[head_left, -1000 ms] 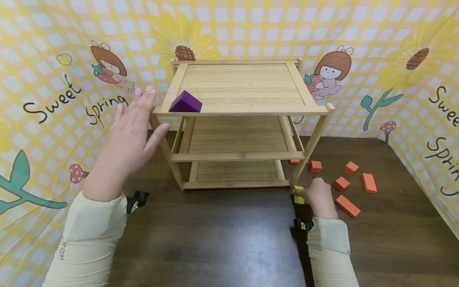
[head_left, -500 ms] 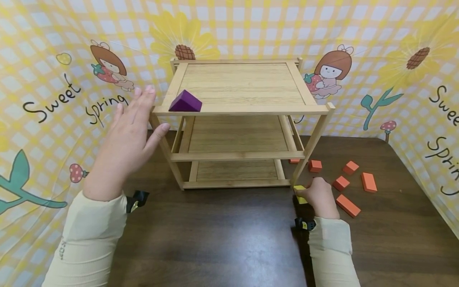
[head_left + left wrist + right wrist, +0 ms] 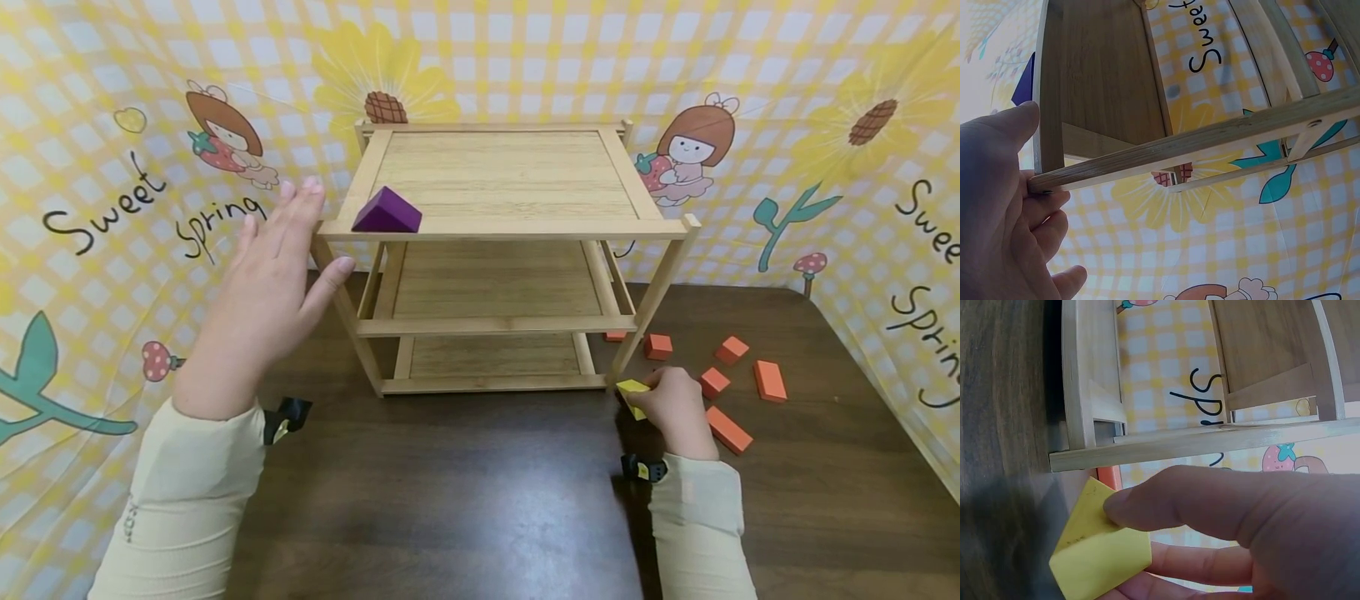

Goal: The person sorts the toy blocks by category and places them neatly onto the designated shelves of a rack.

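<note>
My right hand (image 3: 677, 408) pinches a yellow block (image 3: 633, 397) beside the foot of the shelf's front right post. In the right wrist view the thumb lies on one face of the yellow block (image 3: 1100, 544), with fingers behind it. The block is tilted; its underside is hidden. At the front left top corner of the three-tier wooden shelf (image 3: 510, 175), my left hand (image 3: 262, 300) rests with its fingers extended. The left wrist view has the thumb at the shelf's edge and the other fingers past the corner. A purple triangular block (image 3: 387, 211) sits on the top tier near that hand.
Several orange blocks lie on the dark wooden table (image 3: 450, 500) right of the shelf, including a cube (image 3: 714, 382) and a long block (image 3: 729, 430) close to my right hand. Another orange block (image 3: 616, 337) is partly hidden behind the post. A checked yellow cloth (image 3: 525, 50) hangs behind.
My right hand has shifted slightly to the right, and the yellow block in it has turned and tilted. The left hand stays at the shelf corner.
</note>
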`<state>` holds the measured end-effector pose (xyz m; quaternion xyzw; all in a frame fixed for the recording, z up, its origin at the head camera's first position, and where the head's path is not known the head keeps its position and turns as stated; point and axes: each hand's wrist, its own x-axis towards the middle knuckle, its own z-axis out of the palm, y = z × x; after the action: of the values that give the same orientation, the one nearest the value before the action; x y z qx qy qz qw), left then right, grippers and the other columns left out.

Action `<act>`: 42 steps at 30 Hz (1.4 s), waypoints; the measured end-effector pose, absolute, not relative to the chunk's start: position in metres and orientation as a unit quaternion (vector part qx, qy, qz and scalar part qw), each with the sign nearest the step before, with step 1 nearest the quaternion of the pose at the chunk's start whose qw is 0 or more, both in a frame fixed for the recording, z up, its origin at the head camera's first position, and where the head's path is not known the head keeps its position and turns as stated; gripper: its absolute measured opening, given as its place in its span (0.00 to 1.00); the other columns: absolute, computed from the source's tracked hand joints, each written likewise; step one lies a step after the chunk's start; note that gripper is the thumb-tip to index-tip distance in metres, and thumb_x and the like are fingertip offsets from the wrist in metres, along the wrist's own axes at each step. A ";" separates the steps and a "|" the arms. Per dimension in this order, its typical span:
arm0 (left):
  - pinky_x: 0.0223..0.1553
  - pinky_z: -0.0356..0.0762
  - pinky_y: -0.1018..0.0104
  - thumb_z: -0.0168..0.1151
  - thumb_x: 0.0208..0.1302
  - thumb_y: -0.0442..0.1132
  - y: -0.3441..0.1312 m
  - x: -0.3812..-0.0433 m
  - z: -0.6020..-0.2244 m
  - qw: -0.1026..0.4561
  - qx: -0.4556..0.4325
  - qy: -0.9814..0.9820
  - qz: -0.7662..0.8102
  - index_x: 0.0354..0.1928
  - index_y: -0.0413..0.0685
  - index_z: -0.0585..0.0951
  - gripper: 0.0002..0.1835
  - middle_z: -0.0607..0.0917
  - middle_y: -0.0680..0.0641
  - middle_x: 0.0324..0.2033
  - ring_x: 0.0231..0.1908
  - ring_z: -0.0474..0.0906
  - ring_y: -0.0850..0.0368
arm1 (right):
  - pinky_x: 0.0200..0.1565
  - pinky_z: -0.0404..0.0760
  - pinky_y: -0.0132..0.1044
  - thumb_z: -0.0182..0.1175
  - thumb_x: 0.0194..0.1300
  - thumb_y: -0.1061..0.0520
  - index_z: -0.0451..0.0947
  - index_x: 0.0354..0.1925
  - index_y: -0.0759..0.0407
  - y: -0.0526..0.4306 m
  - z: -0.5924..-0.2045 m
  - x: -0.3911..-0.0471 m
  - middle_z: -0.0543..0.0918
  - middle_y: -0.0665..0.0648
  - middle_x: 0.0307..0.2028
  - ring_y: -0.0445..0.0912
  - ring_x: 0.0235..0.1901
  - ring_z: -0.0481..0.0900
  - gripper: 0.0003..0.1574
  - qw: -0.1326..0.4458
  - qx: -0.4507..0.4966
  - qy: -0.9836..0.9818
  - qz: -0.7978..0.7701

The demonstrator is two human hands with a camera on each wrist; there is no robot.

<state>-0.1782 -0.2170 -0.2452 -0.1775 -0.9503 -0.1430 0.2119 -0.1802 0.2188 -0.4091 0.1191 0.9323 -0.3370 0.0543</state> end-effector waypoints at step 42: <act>0.76 0.29 0.43 0.53 0.78 0.50 -0.217 -0.179 -0.247 0.212 -0.174 -0.949 -0.156 0.81 0.45 0.45 0.41 0.49 0.44 0.80 0.79 0.38 0.49 | 0.51 0.77 0.58 0.65 0.60 0.63 0.80 0.56 0.72 0.220 -0.388 -0.170 0.81 0.74 0.49 0.65 0.49 0.80 0.25 -0.157 0.107 0.904 -0.382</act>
<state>-0.1788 -0.2169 -0.2468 -0.1736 -0.9490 -0.1559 0.2120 -0.1701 0.2204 -0.3879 0.1070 0.9044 -0.3823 -0.1567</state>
